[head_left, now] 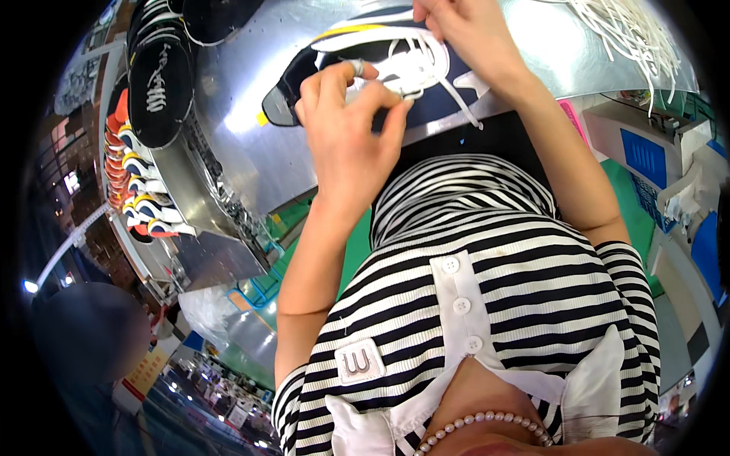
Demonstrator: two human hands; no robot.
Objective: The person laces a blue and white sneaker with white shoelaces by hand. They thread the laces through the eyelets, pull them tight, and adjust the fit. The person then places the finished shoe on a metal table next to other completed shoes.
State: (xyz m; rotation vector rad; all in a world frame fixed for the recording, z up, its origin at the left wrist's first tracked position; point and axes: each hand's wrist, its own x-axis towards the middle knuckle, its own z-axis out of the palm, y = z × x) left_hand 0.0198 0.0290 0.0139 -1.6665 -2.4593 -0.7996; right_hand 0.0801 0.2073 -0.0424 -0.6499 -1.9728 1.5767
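A dark navy and white shoe upper (449, 102) with a yellow stripe lies on the metal table in front of me. White shoelace (435, 57) loops over its lacing area, and one loose end hangs toward me. My left hand (346, 114), wearing a ring, curls over the near left part of the upper; its fingers are bent around the upper by the tongue. At the upper's far right edge, my right hand (464, 34) has its thumb and fingers pinched together. Whatever lies between those right fingertips is too hidden to make out.
A bundle of loose white shoelaces (627, 38) lies on the table (540, 45) at the far right. Black shoe pieces (161, 91) are at the left, beside a row of orange-lined uppers (144, 190). A box (631, 140) stands right of the table. A blurred person (91, 334) is at lower left.
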